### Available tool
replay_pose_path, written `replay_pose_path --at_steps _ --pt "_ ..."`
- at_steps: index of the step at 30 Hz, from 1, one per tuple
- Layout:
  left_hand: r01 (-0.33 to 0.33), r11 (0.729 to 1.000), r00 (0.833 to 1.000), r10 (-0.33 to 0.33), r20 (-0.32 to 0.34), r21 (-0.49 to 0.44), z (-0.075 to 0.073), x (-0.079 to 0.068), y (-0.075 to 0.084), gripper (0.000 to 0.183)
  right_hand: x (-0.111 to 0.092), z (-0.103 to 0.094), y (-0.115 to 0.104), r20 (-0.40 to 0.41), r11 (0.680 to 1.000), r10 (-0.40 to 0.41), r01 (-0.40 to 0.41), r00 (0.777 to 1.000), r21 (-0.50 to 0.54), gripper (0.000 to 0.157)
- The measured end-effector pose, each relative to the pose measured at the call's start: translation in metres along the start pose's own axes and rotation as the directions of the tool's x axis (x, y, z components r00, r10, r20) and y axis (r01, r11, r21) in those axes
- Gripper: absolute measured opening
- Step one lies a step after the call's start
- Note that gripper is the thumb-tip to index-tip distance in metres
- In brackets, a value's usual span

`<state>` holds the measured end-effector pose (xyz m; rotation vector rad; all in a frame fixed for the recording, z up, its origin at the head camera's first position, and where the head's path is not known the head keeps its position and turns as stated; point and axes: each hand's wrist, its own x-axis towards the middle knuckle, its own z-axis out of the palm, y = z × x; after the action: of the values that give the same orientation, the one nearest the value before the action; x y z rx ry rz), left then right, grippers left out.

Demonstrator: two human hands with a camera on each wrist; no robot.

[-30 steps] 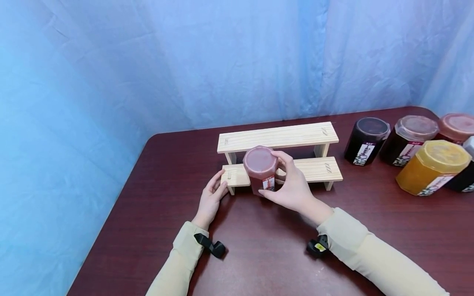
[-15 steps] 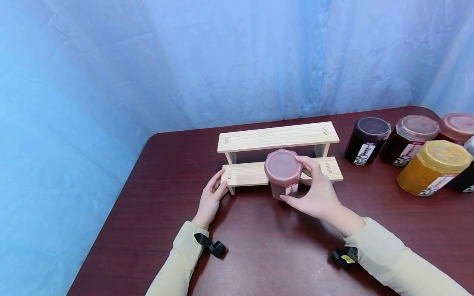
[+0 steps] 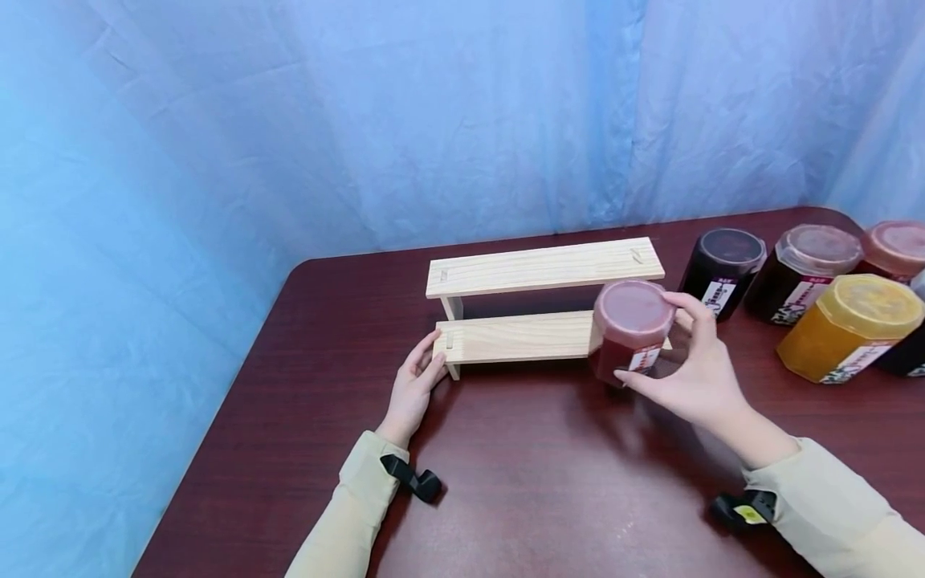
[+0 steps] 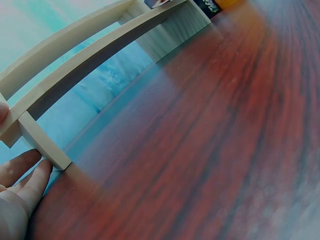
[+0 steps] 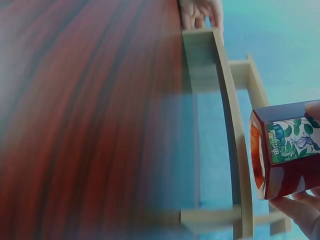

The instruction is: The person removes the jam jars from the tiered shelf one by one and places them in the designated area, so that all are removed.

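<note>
My right hand (image 3: 697, 373) grips an eight-sided jar (image 3: 632, 329) of dark red contents with a pinkish lid and a printed label. The jar hangs over the right part of a light wooden two-tier shelf's lower board (image 3: 520, 337). In the right wrist view its base (image 5: 257, 155) faces the board's edge, with a narrow gap showing. At the lower board's left end, my left hand (image 3: 415, 385) holds the corner. The left wrist view has its fingers (image 4: 32, 180) against the shelf's leg (image 4: 45, 142) and one fingertip at the board's edge.
Behind stands the shelf's higher tier (image 3: 545, 266). To the right are a dark jar (image 3: 723, 269), another dark one with a clear lid (image 3: 802, 273), a yellow jar (image 3: 849, 329) and a pink-lidded jar (image 3: 899, 249). A pale blue curtain (image 3: 462, 120) hangs behind the dark red table (image 3: 506, 482).
My right hand has carried the red jar rightward along the lower board, from near its left part to its right part. My left hand has stayed at the shelf's left end.
</note>
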<state>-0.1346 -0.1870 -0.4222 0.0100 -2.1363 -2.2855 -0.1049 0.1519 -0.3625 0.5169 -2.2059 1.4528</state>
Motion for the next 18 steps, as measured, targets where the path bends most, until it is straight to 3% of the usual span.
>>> replay_pose_path --at_steps 4,18 --pt "-0.001 1.000 1.000 0.001 0.003 0.002 0.000 0.000 0.000 0.048 -0.002 -0.017 0.005 -0.015 0.997 0.027 -0.028 1.000 -0.072 0.109" --pt "-0.014 1.000 1.000 0.014 0.002 0.026 -0.002 0.000 0.001 0.048 -0.003 -0.069 0.026 -0.104 0.984 0.116 -0.128 0.988 -0.124 0.115"
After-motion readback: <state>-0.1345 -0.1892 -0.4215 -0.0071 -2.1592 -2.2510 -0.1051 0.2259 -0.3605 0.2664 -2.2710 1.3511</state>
